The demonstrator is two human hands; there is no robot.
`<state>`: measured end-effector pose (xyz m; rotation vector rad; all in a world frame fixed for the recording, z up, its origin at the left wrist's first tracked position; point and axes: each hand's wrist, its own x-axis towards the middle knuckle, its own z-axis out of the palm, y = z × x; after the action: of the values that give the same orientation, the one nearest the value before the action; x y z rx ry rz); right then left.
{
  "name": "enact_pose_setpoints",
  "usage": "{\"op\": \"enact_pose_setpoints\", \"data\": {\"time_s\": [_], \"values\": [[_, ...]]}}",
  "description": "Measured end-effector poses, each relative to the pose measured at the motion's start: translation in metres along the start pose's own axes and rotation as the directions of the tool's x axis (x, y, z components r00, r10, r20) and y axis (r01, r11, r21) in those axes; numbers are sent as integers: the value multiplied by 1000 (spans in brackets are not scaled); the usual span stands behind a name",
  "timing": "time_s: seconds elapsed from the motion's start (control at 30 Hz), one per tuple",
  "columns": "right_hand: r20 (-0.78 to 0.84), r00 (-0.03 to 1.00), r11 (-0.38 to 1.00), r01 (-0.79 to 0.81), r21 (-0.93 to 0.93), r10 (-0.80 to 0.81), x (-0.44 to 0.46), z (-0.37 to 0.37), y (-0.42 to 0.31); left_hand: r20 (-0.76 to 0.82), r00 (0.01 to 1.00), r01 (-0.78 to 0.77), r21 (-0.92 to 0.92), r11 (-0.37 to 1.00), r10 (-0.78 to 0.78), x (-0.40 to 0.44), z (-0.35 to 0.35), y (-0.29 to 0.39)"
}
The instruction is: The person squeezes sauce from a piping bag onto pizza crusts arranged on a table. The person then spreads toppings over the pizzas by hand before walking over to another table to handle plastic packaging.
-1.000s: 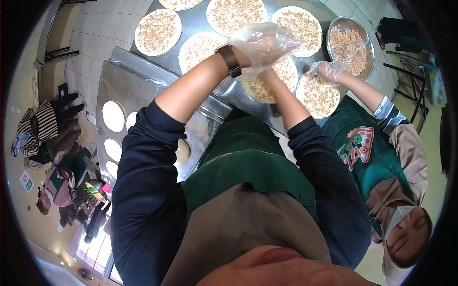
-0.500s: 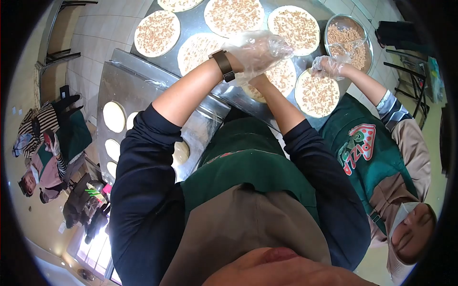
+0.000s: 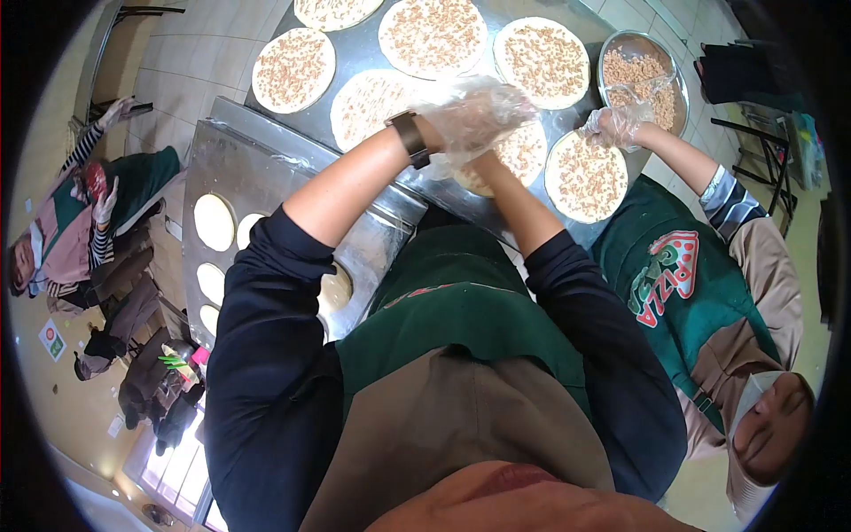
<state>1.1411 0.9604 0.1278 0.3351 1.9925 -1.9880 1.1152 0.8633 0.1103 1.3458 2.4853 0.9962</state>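
Observation:
My left hand (image 3: 479, 115), in a loose clear plastic glove with a dark watch (image 3: 410, 139) on the wrist, is over the metal table. Its fingers are blurred under the wrinkled plastic. My right hand reaches in beneath it; only the wrist (image 3: 489, 168) shows, and the fingers are hidden. Just below both hands lies a round dough base (image 3: 523, 152) with brown crumbled topping, partly covered by them. Another topped base (image 3: 362, 111) sits left of my hands. Further topped bases (image 3: 433, 37) lie around them. I cannot make out anything held.
A co-worker's gloved hand (image 3: 618, 126) hovers at a topped base (image 3: 587, 177) on the right, beside a metal bowl (image 3: 684, 97) of brown crumbles. On a lower metal surface (image 3: 292, 177) at left lie several plain dough rounds (image 3: 214, 222). Another person (image 3: 97, 204) is at far left.
My left hand has shifted slightly left and down in view, still over my right wrist. The person at far left has moved and now stretches an arm upward in view.

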Motion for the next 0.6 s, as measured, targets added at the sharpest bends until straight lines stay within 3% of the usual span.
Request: {"op": "enact_pose_setpoints", "data": {"time_s": [0.03,0.07,0.13,0.17,0.23,0.27,0.3,0.37,0.5,0.57,0.6], "values": [[-2,1000,1000,-3,3,3,7,-14,2,-237,960,-144,38,989,149,0,16,-11],[-1,1000,1000,-6,3,6,26,-34,5,-236,960,-145,38,989,150,10,21,-18],[5,1000,1000,-15,-2,15,57,-80,10,98,994,-64,95,993,54,31,32,-24],[10,1000,1000,-18,-6,18,73,-98,12,94,994,-61,95,994,52,31,28,-21],[11,1000,1000,-20,-11,20,55,-85,9,-9,975,-212,241,947,220,36,10,-7],[9,1000,1000,-19,-12,19,41,-59,7,-151,970,-194,-17,981,190,23,2,1],[7,1000,1000,-22,-12,22,22,-41,5,30,991,-135,234,963,132,15,17,-4],[-2,1000,1000,-29,-3,29,-6,-1,2,-16,995,-88,288,954,97,10,-39,44],[-9,999,999,-43,12,43,8,-23,7,-11,992,-118,257,959,125,19,-16,24],[-9,999,999,-51,10,52,34,-68,13,-81,984,-168,-112,979,159,28,43,-26],[-7,998,998,-55,6,55,46,-94,15,73,996,-41,-227,973,59,39,4,7]]}}
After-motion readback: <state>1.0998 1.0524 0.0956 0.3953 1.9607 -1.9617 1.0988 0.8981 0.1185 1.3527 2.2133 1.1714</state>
